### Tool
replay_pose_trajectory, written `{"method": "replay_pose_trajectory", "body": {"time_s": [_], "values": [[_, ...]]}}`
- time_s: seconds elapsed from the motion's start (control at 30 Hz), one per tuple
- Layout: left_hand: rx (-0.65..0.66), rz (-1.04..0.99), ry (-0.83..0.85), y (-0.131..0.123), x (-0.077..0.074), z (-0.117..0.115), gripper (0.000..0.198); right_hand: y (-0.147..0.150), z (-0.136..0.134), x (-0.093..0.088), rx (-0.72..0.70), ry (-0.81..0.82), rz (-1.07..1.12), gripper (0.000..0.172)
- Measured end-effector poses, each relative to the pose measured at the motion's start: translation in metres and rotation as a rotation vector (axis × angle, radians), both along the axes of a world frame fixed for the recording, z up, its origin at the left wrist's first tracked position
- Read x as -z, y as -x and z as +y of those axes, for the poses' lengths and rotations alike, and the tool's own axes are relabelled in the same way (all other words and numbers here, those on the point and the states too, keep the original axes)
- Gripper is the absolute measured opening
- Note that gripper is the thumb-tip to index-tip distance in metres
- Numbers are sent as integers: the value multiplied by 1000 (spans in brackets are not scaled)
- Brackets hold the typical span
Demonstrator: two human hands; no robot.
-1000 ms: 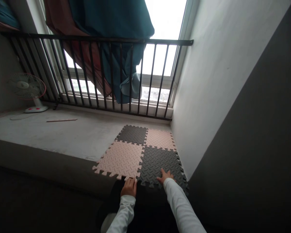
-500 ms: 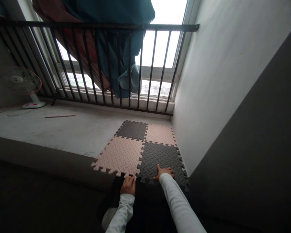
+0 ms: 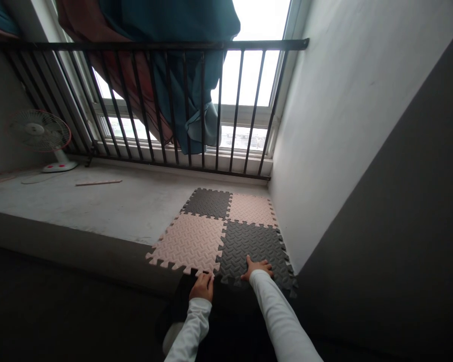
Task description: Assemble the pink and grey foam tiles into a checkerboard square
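Joined foam floor tiles lie on the ledge against the right wall, in a pink and dark grey checker. My left hand (image 3: 202, 286) grips the front edge of the near pink tile (image 3: 191, 241), close to its right corner. My right hand (image 3: 257, 267) lies with fingers spread on the near dark grey tile (image 3: 252, 246). Behind these are the far dark grey tile (image 3: 208, 202) and the far pink tile (image 3: 251, 209). The near tiles' front edges stick out past the ledge.
A pale ledge (image 3: 79, 211) runs left, bearing a thin pinkish strip (image 3: 98, 183) and a white fan (image 3: 40, 131). Black railing (image 3: 158, 161) and teal and pink curtains (image 3: 196, 100) stand before the window. The wall (image 3: 324, 125) bounds the right side.
The camera view has shifted slightly, so everything sits a little further right. Both hands keep their places on the tiles.
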State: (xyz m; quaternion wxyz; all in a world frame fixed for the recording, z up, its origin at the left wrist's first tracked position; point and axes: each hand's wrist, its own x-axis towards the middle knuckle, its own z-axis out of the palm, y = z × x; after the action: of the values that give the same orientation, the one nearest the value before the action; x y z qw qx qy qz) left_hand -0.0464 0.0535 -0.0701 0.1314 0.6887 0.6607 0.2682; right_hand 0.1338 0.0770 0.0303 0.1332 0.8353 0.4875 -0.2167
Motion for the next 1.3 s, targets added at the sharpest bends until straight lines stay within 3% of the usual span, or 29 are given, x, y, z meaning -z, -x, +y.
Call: {"method": "replay_pose_trajectory", "body": {"time_s": [0.57,0.73,0.87,1.03,1.17,1.3], "values": [[21,35,59,3,-11,0,27,2,-1,-5,34,-1,11,101],[-23,123,247,-5,-32,3,29,3,0,-4,35,22,-6,102],[17,202,396,-10,-54,11,51,3,1,-2,40,13,2,103],[159,266,342,-5,-63,18,37,1,3,0,50,12,21,102],[94,106,176,3,-67,21,28,0,5,3,76,-15,53,102],[-29,-327,43,7,-86,35,23,0,5,5,77,-36,60,104]]}}
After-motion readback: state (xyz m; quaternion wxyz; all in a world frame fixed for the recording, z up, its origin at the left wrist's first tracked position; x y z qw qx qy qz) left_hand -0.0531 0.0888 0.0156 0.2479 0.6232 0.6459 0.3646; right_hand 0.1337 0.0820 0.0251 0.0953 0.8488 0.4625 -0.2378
